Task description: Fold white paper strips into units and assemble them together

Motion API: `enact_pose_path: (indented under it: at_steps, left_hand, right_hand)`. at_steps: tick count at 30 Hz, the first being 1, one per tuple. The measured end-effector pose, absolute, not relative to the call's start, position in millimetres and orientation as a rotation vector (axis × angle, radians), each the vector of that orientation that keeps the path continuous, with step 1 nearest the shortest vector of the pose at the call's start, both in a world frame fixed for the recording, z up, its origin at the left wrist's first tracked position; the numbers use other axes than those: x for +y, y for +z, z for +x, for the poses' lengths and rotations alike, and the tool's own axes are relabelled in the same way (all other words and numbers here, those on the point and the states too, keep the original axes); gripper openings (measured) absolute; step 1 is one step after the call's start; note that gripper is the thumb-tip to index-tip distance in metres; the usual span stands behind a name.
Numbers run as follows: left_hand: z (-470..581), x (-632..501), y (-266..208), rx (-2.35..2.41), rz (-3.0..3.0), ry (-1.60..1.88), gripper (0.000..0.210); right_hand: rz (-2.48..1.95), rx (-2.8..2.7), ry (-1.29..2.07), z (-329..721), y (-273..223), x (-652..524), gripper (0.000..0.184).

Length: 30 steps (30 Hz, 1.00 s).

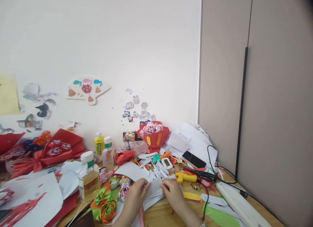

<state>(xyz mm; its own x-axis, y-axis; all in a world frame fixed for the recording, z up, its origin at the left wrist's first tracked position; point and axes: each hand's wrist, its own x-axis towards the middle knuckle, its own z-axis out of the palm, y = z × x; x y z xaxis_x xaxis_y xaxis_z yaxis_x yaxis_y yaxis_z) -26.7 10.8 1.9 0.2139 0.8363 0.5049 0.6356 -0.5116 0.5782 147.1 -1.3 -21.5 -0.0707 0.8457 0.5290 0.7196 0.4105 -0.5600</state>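
Observation:
A piece of white paper (154, 187) is stretched between my two hands above the wooden table. My left hand (137, 193) pinches its left edge with thumb and forefinger. On the opposite edge, my right hand (172, 193) grips the paper the same way. More white sheets lie beneath it. Left of my left hand are a pink-and-white paper flower (125, 190) and an orange-and-green paper flower (107, 210). Beyond my right hand rests a yellow hot glue gun (186, 177).
Paper strips (160, 171) litter the table around a white timer (167, 163). A black phone (194, 159) lies at the back right, near black cables (205, 175). Bottles, including one with amber liquid (89, 184), stand left. A red-wrapped bouquet (154, 137) stands by the wall.

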Motion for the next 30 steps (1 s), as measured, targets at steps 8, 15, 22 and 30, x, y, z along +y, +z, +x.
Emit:
enact_pose_path:
  at_steps: [8, 15, 22, 30]
  left_hand:
    - [-30, 14, 9, 1.404, 2.137, 1.245, 0.031]
    - [-45, 15, 17, 1.652, 1.921, 1.447, 0.027]
    - [-47, 19, 20, 1.543, 1.685, 1.516, 0.036]
    - [-23, 10, 16, 1.350, 1.850, 1.272, 0.043]
  right_hand:
    - [-1.444, -1.832, 0.153, 147, -26, 1, 0.024]
    - [-1.550, -1.775, 0.129, 150, -26, 6, 0.029]
    - [-1.683, -1.780, 0.025, 147, -28, 2, 0.023]
    - [-1.271, -1.780, 0.130, 148, -12, -10, 0.044]
